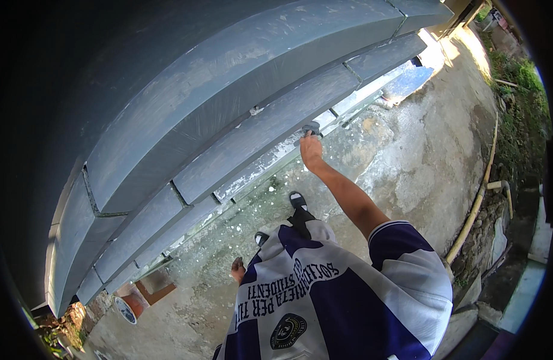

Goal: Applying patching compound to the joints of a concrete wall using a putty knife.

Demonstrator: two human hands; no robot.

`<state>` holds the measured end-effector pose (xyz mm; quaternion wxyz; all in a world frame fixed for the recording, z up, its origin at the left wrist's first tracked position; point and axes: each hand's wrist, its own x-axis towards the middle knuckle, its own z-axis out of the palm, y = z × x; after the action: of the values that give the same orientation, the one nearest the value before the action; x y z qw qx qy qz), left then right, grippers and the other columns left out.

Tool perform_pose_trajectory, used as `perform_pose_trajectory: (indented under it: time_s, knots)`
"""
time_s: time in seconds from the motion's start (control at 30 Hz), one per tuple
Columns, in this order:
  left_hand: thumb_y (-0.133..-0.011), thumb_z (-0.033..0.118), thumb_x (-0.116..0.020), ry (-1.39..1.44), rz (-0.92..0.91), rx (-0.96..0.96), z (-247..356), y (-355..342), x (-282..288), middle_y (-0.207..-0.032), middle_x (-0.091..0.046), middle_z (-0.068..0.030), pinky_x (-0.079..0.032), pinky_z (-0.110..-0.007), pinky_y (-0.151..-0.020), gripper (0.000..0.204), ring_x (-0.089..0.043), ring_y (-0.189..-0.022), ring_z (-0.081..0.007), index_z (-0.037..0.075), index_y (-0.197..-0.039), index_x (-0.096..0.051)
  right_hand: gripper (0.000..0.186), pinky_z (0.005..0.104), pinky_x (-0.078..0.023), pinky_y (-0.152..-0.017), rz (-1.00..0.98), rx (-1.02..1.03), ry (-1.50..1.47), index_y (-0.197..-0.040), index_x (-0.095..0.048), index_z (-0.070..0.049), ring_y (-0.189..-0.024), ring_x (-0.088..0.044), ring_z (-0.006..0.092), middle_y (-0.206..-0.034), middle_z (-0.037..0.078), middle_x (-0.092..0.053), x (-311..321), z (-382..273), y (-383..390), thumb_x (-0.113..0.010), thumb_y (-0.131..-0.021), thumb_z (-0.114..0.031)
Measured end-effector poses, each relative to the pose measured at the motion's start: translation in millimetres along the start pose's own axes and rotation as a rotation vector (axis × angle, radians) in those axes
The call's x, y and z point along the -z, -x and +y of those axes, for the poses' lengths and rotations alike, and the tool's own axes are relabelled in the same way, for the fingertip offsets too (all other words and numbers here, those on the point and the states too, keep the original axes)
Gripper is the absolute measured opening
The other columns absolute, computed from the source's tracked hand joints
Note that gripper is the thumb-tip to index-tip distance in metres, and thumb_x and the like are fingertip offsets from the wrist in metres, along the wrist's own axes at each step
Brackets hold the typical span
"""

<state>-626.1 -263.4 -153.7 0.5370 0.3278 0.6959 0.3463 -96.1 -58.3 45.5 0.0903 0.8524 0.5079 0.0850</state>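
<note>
My right hand [311, 145] reaches forward, gripping a dark grey hand tool [312, 128], too small to identify, against the lowest ledge [273, 147] of a grey, stepped wall. That ledge's face is patchy white, beneath longer grey blocks [246, 138] divided by narrow grooves and a projecting upper band [234, 66]. My left hand [238, 268] hangs low beside my shirt with curled fingers; whatever it holds, if anything, is too small to make out. Both sandaled feet [299, 201] stand on the concrete below the wall.
Speckled, stained concrete [414, 156] runs along the wall. On the right are yellowish pipes [477, 210], rubble and plants [507, 72]. A white round container [126, 310] and a brown rectangular object [153, 291] lie at the lower left. A blue object [408, 81] is near the wall's far end.
</note>
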Motion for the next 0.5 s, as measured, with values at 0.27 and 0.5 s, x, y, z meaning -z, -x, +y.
perform_pose_trajectory:
  time_s: [0.27,0.5]
  knots:
    - [-0.084,0.01,-0.055,0.192,-0.098,0.128,-12.4,-16.1,12.1,-0.091,-0.064,-0.0038,-0.039,-0.02,-0.055,0.024,-0.049,-0.064,-0.006,0.003,-0.107,-0.058,0.028,0.0315,-0.052,-0.064,-0.205,0.169,-0.498,-0.107,-0.061,-0.005,-0.078,-0.063,0.0218,-0.088,0.017,-0.064,58.6,-89.3,67.4,-0.053,-0.081,-0.013]
    - [-0.082,0.004,-0.053,-0.096,0.028,-0.029,20.5,-18.0,5.3,-0.095,-0.064,-0.0095,-0.044,-0.027,-0.082,0.019,-0.058,-0.089,-0.0158,-0.003,-0.098,-0.061,0.014,0.0221,-0.019,-0.032,-0.708,-0.506,-1.713,-0.087,-0.059,-0.005,-0.038,-0.032,0.0059,-0.064,0.006,-0.054,2.9,10.2,7.0,-0.06,-0.082,-0.019]
